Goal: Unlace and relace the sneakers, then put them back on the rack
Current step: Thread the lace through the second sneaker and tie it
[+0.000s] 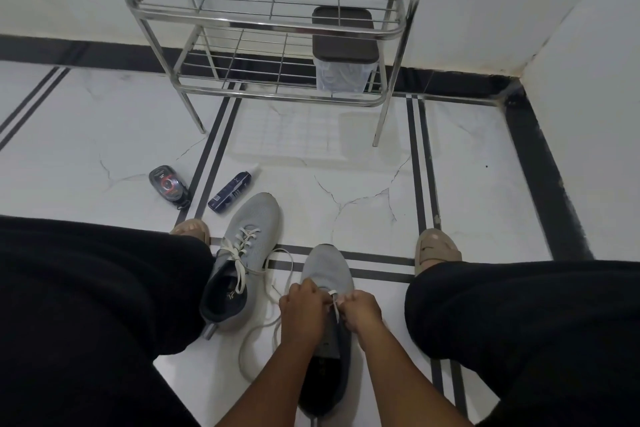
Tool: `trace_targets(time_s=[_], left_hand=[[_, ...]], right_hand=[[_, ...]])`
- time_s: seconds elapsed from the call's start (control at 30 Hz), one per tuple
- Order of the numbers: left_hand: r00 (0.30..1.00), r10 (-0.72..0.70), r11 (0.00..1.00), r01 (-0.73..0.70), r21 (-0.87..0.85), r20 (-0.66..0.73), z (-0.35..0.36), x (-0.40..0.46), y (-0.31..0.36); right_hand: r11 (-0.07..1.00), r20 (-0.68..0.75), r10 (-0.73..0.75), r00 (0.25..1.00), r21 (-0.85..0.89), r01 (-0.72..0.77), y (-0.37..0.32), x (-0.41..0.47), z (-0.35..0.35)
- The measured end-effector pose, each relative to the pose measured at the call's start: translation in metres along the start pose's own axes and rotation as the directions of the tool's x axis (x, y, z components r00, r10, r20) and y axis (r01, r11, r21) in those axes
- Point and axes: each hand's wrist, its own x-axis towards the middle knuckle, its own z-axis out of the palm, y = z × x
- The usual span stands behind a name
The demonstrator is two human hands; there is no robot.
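Both our hands were closed at the throat of the near grey sneaker (327, 274) between our knees, left hand (302, 303) and right hand (360, 310) each pinching the white lace (335, 302), whose slack looped over the floor (381, 177) toward the other sneaker (247, 246); we judged a hard pull could snag or knot it. Beyond lay a polish container (168, 184) and spray bottle (230, 191), and the steel rack (263, 24) held a lidded box (343, 45).

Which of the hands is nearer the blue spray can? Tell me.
Left. The left hand is on the sneaker being laced, on the side toward the spray can; the right hand is on the far side.
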Motion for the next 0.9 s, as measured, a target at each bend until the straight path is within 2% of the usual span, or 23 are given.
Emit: trace_targets(time_s=[0.07, 0.13, 0.2, 0.23, 0.3, 0.33, 0.37, 0.43, 0.5, 0.57, 0.6, 0.73, 0.83, 0.9], left_hand=[[0.998, -0.035, 0.998, 0.032, -0.058, -0.056, 0.001, -0.005, -0.002], [0.984, -0.136, 0.985, 0.122, -0.121, -0.113, 0.0, -0.011, -0.006], [0.959, -0.255, 0.956, 0.231, -0.179, -0.125, -0.003, -0.016, -0.009], [0.945, -0.303, 0.937, 0.272, -0.219, -0.124, -0.003, -0.018, -0.01], [0.925, -0.372, 0.893, 0.335, -0.3, -0.077, -0.005, -0.02, -0.011], [0.923, -0.383, 0.881, 0.352, -0.315, -0.041, -0.004, -0.02, -0.012], [0.926, -0.378, 0.882, 0.358, -0.305, -0.007, -0.003, -0.02, -0.014], [0.938, -0.347, 0.906, 0.341, -0.249, 0.021, -0.003, -0.019, -0.016], [0.944, -0.329, 0.918, 0.324, -0.23, 0.015, -0.004, -0.019, -0.016], [0.945, -0.327, 0.913, 0.319, -0.254, 0.013, -0.006, -0.02, -0.016], [0.944, -0.328, 0.908, 0.321, -0.269, 0.021, -0.007, -0.022, -0.015], [0.944, -0.325, 0.896, 0.327, -0.299, 0.058, -0.005, -0.029, -0.019], [0.945, -0.319, 0.895, 0.325, -0.305, 0.071, -0.002, -0.029, -0.022], [0.944, -0.324, 0.894, 0.328, -0.304, 0.066, -0.001, -0.027, -0.023]], right_hand=[[0.999, -0.038, 0.028, 0.999, -0.033, -0.03, -0.005, -0.002, 0.0], [0.997, -0.059, 0.072, 0.996, -0.019, -0.073, -0.008, -0.002, 0.0], [0.984, -0.095, 0.139, 0.986, 0.128, -0.126, -0.01, -0.006, -0.005], [0.957, -0.106, 0.168, 0.98, 0.257, -0.136, -0.01, -0.005, -0.009], [0.845, -0.077, 0.161, 0.984, 0.525, -0.097, -0.016, -0.005, -0.023], [0.797, -0.058, 0.134, 0.989, 0.599, -0.073, -0.023, -0.006, -0.032], [0.794, -0.044, 0.102, 0.994, 0.605, -0.055, -0.03, -0.007, -0.04], [0.862, -0.027, 0.048, 0.998, 0.506, -0.028, -0.043, -0.007, -0.043], [0.98, -0.064, -0.011, 0.998, 0.199, 0.024, -0.041, -0.007, -0.034], [0.998, -0.066, -0.015, 0.998, -0.054, 0.012, -0.024, -0.001, -0.02], [0.996, -0.044, -0.006, 0.999, -0.088, 0.002, -0.014, -0.002, -0.014], [0.998, 0.022, 0.069, 0.997, -0.002, -0.069, 0.002, 0.005, 0.006], [0.997, 0.01, 0.074, 0.997, -0.035, -0.074, 0.002, 0.015, 0.012], [0.997, -0.05, 0.072, 0.996, -0.037, -0.074, -0.008, 0.004, 0.01]])
